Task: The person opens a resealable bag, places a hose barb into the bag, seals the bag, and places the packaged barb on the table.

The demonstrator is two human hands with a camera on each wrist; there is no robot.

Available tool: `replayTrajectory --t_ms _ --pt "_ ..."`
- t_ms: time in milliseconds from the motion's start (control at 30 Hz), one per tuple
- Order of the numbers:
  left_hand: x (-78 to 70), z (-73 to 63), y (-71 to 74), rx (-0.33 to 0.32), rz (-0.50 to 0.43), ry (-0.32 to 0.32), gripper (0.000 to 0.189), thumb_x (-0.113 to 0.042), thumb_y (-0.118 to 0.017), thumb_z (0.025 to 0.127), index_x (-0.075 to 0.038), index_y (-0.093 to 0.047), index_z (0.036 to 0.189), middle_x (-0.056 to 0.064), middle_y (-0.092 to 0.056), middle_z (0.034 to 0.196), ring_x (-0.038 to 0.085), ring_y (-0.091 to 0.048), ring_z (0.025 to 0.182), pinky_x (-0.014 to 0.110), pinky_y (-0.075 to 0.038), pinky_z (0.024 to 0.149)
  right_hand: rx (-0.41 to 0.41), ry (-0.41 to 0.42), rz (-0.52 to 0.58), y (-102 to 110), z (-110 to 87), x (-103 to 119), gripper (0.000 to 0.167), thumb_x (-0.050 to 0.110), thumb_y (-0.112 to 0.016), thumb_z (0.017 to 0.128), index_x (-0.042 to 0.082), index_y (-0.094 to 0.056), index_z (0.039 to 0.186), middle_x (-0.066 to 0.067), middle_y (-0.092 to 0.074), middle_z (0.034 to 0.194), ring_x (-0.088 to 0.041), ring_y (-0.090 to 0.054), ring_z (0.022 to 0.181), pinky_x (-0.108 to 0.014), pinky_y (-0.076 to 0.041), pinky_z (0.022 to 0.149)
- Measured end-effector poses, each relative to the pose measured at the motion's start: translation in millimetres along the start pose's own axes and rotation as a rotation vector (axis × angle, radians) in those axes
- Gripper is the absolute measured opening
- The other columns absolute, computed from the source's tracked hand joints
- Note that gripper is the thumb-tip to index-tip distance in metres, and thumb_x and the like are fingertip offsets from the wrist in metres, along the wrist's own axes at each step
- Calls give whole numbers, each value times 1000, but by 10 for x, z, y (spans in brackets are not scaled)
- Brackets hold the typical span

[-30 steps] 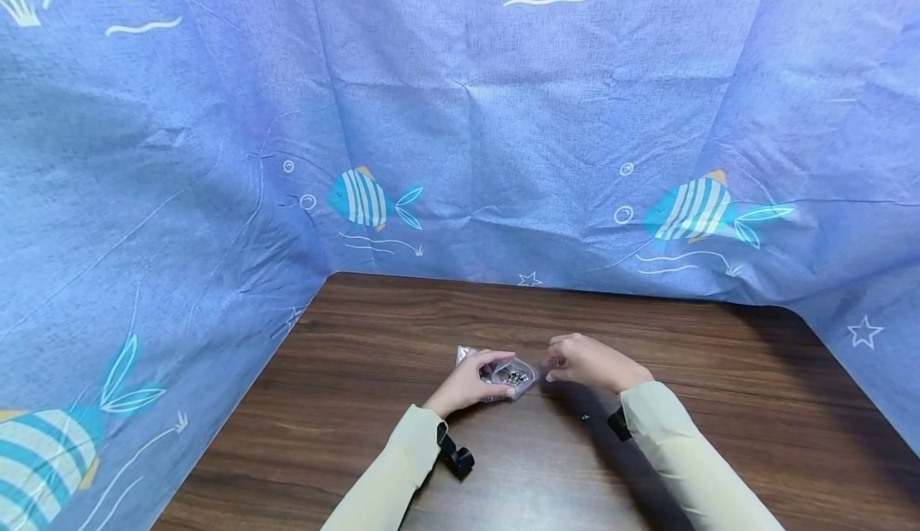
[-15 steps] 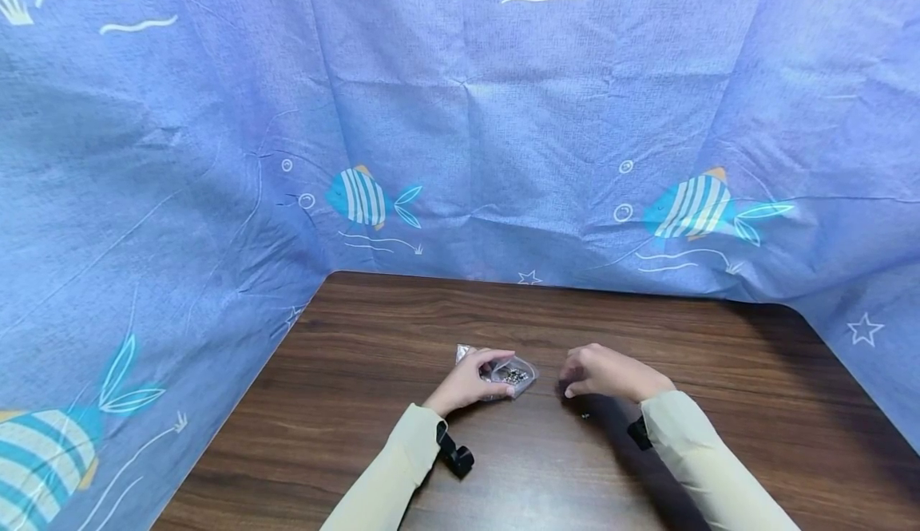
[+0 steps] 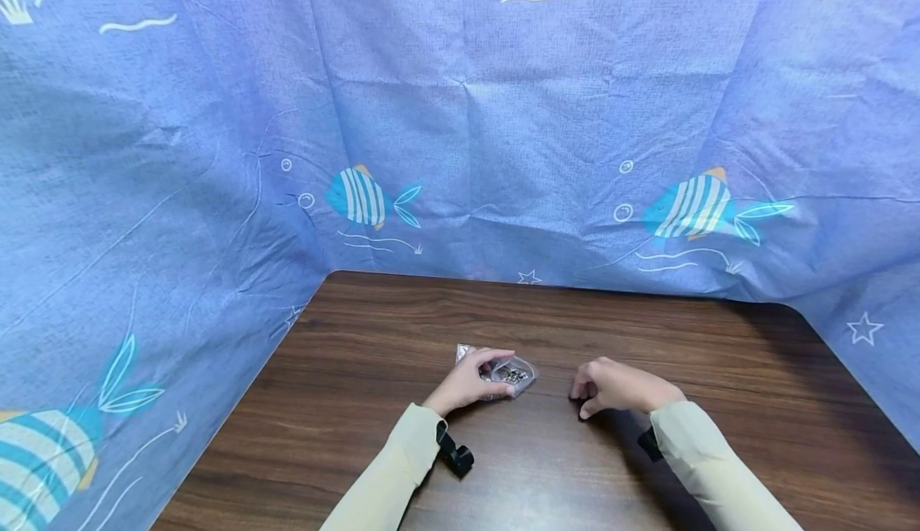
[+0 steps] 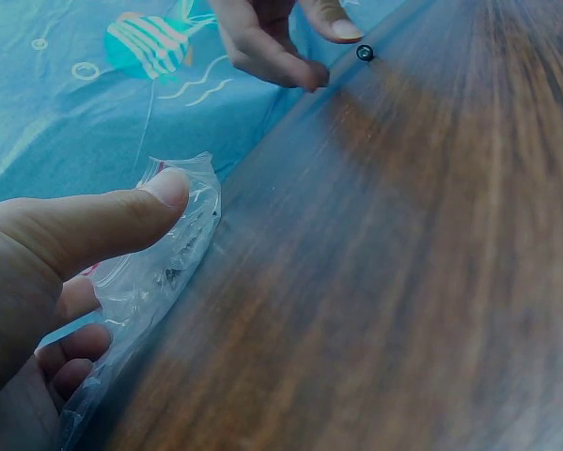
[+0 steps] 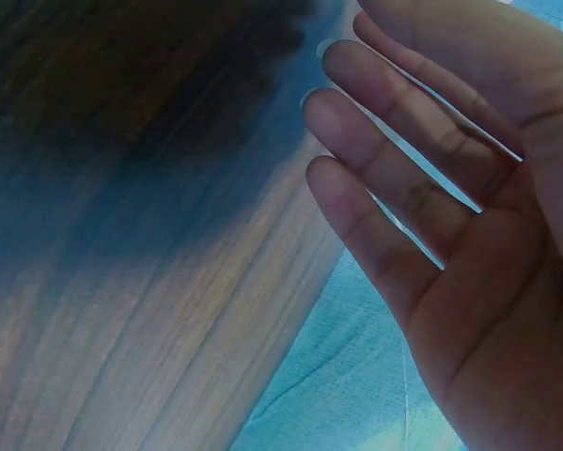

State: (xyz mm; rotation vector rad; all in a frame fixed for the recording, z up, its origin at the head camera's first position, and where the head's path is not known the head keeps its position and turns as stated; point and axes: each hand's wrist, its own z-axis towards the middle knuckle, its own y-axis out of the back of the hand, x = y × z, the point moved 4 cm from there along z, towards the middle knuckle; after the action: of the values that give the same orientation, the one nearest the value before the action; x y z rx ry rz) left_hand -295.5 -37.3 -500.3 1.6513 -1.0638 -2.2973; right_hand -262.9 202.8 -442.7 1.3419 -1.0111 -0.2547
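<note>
Left hand gripping clear bag of small metal parts, mid-surface.
Right hand drawn back rightward and nearer from the bag since a second ago, fingers loosely curled, holding nothing, reaching over a tiny dark ring lying on the wooden surface; likely next piece for collection.

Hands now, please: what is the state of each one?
Left hand: grips the clear plastic bag of small metal parts.
Right hand: open, holding nothing, fingertips beside a small dark ring on the table.
</note>
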Motion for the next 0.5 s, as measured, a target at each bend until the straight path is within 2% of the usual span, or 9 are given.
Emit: replayTrajectory --t_ms 333,500 --pt "11 3 -13 -10 9 -13 58 -31 -82 76 -21 -62 129 0 -64 116 14 -50 98 27 -41 85 12 2 23 -60 -41 -8 15 14 -82 73 14 -68 79 10 -62 78 4 -50 67 -19 -46 60" --pt "10 3 -13 -13 6 -14 57 -31 -81 76 -22 -62 129 0 -64 119 15 -50 101 28 -42 87 9 17 18 -66 -40 1 14 11 -81 73 15 -67 76 10 -61 79 4 -50 67 -19 -45 60"
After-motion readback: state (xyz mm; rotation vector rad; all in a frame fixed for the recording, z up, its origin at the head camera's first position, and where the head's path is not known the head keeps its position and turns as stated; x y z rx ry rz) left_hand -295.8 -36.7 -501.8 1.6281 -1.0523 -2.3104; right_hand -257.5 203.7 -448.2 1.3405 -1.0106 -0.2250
